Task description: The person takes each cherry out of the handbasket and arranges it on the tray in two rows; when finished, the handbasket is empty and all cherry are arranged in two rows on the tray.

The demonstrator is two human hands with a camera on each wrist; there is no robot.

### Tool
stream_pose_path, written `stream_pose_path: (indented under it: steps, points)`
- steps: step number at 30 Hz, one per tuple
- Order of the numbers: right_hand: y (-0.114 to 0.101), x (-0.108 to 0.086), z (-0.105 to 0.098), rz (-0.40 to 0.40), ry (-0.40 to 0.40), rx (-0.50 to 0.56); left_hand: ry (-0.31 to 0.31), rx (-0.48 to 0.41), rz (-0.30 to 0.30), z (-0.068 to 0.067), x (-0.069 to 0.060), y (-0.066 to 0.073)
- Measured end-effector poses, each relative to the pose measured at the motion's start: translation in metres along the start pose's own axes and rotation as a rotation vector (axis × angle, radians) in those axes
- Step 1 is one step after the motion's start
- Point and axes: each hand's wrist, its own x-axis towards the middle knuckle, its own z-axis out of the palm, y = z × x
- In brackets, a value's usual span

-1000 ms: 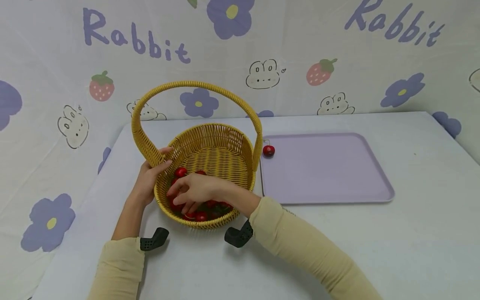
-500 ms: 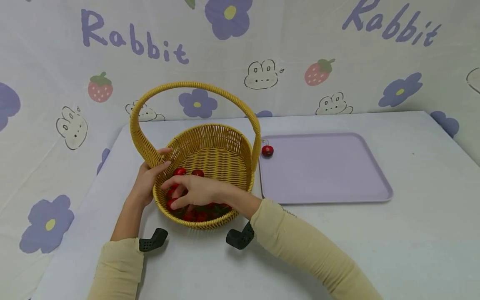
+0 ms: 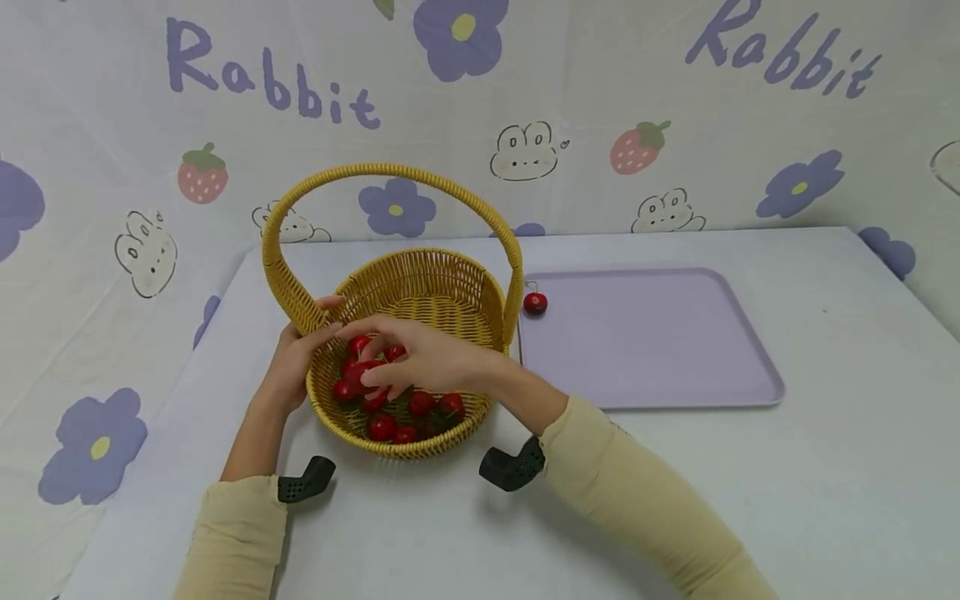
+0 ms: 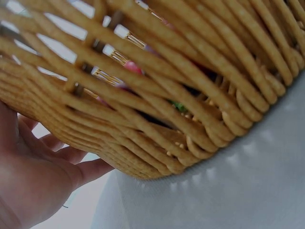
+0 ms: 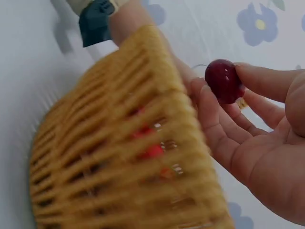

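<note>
In the head view a yellow woven basket with a tall arched handle stands on the table, left of centre. Several red cherries lie in its near and left part. My left hand holds the left rim by the foot of the handle; in the left wrist view that hand is against the outer wicker wall. Over the basket, my right hand pinches a cherry. The right wrist view shows this dark red cherry between thumb and fingers, above the rim.
A flat lilac tray lies to the right of the basket, nearly touching it. One cherry with a stem rests at the tray's left edge. Behind the white table hangs a printed cloth.
My right hand has risen from among the cherries and moved slightly right and away from me, with a cherry now pinched in it. The left hand keeps its place on the basket.
</note>
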Motion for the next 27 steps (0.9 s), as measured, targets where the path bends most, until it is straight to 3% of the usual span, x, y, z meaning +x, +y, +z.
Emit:
stream_pose_path:
  steps: [10,17,27]
  points:
    - [-0.003,-0.02,-0.019,-0.027,0.059,0.05,-0.008,-0.013,-0.001,0.001,-0.001,-0.001]
    - [-0.005,-0.033,-0.03,0.004,0.085,0.131,-0.009,-0.007,0.005,0.001,-0.001,-0.002]
    - [-0.029,-0.071,-0.036,-0.083,0.061,0.059,-0.011,-0.01,0.014,0.001,0.0,0.0]
